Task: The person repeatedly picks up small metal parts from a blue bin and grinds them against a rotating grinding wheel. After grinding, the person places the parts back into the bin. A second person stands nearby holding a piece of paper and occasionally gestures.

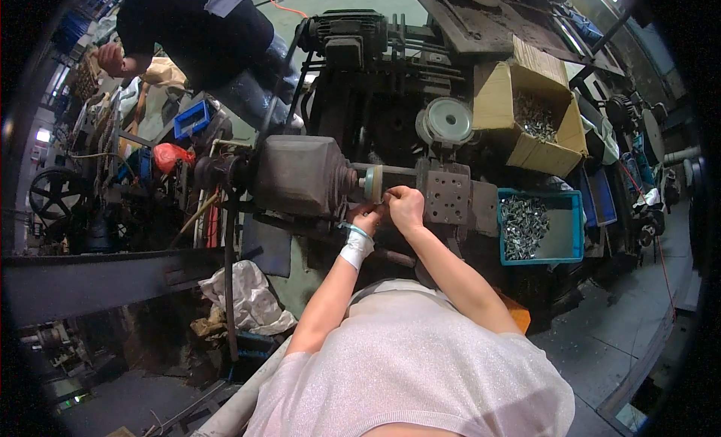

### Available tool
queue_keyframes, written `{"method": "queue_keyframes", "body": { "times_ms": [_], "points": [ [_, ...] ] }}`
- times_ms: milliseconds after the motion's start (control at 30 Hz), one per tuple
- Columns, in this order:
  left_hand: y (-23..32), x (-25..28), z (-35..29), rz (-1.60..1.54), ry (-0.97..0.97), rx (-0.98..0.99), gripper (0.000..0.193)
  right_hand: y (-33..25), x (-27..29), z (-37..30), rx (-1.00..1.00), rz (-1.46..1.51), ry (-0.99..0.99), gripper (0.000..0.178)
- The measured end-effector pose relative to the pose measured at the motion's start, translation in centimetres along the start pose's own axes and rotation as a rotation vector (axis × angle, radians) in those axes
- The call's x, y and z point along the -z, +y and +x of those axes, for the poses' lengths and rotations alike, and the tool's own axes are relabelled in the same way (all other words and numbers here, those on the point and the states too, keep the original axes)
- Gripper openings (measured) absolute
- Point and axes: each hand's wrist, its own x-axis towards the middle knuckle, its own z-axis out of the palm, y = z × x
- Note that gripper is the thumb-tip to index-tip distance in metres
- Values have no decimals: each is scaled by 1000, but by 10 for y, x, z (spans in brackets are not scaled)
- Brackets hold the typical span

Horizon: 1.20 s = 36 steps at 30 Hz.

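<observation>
The wheel [373, 185], pale with a greenish band, stands on edge at the end of the shaft projecting from the dark housing [300, 174]. Just below its lower edge the two hands meet. The right hand [406, 207] is bent, its fingertips drawn together in a pinch; the left hand [366, 220], with a white wrap [357, 247] at the wrist, has its fingers curled close by. Whether either grasps a small part, or touches the wheel, cannot be told, since the fingers hide the spot. The step in hand is judged to be close, two-handed fingerwork beside the wheel. The next move would call for a steady pinch, with fingertips clear of the wheel should it turn. To the right of the hands stands the drilled block [448, 196]; beyond it lies the blue bin [578, 241], with metal parts [524, 228] heaped toward its left side. Above the bin, the open carton [492, 99] holds further small pieces [535, 117]. Behind the housing sits the motor [345, 39]; at upper left, another person [195, 39].
</observation>
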Motion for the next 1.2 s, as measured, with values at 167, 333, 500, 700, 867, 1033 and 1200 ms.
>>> {"method": "queue_keyframes", "body": {
  "times_ms": [167,333,500,700,867,1033,1200],
  "points": [
    [5,5,-9,76,-20,98,20,17,3,-4,-60,144,-55,14],
    [28,14,-26,47,-131,334,28,3,26,-13,-88,365,-157,13],
    [28,13,-30,-178,-229,422,24,20,22,-14,-49,566,-320,12],
    [24,7,-23,10,-146,291,21,5,22,-17,-118,292,-198,14],
    [33,0,-17,299,-85,143,21,15,7,-7,-74,149,-111,15],
    [15,2,-4,155,-6,65,20,13,-1,2,66,-31,-4,13],
    [-19,13,17,151,-3,-46,21,4,-3,-1,50,-9,5,13]
  ]
}}
